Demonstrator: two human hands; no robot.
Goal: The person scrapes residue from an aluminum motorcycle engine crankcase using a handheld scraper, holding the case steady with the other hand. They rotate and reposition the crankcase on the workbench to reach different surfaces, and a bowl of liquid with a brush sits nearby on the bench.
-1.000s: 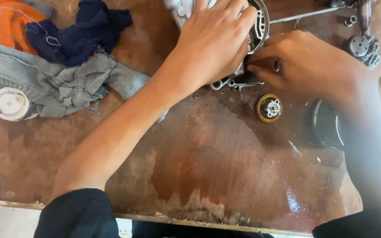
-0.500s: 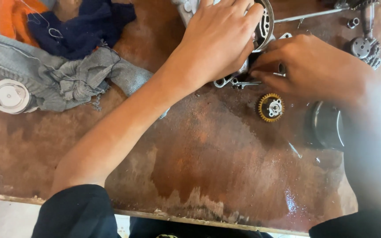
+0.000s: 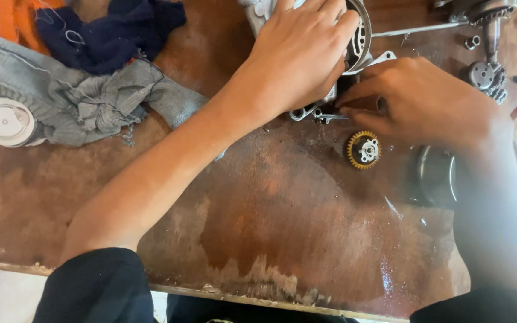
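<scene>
Right hand (image 3: 426,101) slid left (slightly) toward the metal housing (image 3: 360,36).
</scene>
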